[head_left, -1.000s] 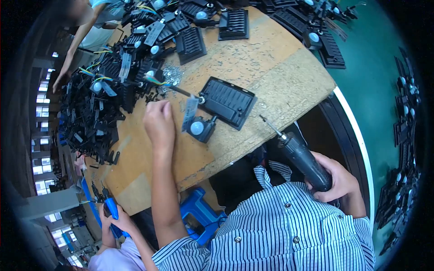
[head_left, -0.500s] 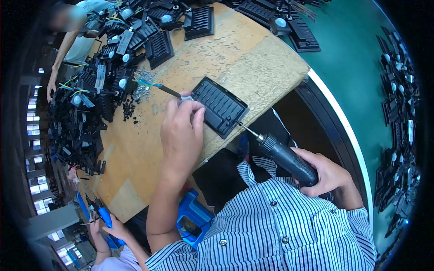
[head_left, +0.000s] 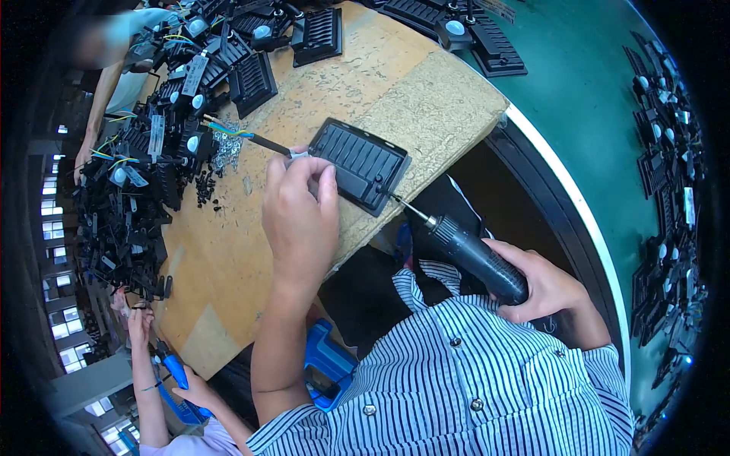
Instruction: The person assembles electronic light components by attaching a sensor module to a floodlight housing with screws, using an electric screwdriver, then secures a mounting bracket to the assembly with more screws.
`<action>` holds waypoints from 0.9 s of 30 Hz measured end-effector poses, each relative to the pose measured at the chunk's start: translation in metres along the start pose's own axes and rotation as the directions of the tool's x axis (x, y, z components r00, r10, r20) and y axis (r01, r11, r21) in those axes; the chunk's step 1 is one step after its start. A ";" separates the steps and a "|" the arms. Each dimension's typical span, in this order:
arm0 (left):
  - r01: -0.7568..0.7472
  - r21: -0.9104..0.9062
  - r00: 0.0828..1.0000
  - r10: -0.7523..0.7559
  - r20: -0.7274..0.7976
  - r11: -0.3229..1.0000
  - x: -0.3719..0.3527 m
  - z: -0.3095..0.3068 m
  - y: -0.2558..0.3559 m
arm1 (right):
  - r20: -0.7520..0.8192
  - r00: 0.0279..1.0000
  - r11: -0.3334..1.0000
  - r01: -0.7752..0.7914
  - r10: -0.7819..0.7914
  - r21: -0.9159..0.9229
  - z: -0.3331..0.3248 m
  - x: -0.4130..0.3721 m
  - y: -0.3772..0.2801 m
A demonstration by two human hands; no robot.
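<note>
A black ribbed housing (head_left: 357,163) lies near the table's edge. My left hand (head_left: 300,209) is at its left end, fingers closed on a small grey bracket (head_left: 298,153), from which a black cable (head_left: 268,144) with coloured wire ends runs to the upper left. My right hand (head_left: 544,285) is wrapped round a black electric screwdriver (head_left: 479,258). The driver's thin bit points at the lower right corner of the housing; whether it touches is too small to tell.
Black lamp parts (head_left: 182,91) are heaped on the table's (head_left: 220,266) left and far side, beside loose washers (head_left: 226,148) and screws. A co-worker's hand (head_left: 199,391) holds a blue screwdriver (head_left: 175,371) at lower left. More lamps (head_left: 661,190) lie on the green surface (head_left: 585,114).
The table, the housing and both my hands appear shifted slightly up and left in the view. A co-worker's other hand at lower left has moved up towards the black parts.
</note>
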State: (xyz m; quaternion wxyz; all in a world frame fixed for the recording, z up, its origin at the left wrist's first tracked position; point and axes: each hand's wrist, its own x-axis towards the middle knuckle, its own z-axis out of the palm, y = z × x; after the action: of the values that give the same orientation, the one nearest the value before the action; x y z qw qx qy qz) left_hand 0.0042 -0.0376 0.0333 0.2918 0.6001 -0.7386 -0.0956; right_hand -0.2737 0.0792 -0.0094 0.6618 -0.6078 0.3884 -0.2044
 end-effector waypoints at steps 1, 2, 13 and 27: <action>-0.004 0.003 1.000 0.004 -0.007 1.000 0.000 0.000 0.000 | -0.007 1.000 1.000 -0.006 0.006 0.003 -0.001 -0.001 0.000; -0.008 0.006 1.000 0.008 -0.013 1.000 0.000 0.001 0.001 | -0.014 1.000 1.000 -0.014 0.014 0.007 -0.001 -0.002 0.001; -0.006 -0.006 0.999 0.006 -0.033 1.000 -0.003 0.004 0.002 | -0.023 1.000 1.000 0.008 -0.009 -0.030 -0.006 0.013 0.000; -0.103 0.050 0.991 0.098 0.095 0.993 0.003 0.008 0.028 | -0.055 0.997 0.998 0.043 -0.045 -0.037 -0.022 0.025 0.012</action>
State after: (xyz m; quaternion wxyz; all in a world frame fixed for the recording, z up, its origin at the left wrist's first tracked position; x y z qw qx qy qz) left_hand -0.0240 -0.0353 0.0414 0.2454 0.5650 -0.7828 -0.0882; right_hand -0.2776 0.0485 -0.0267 0.6350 -0.6220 0.3968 -0.2290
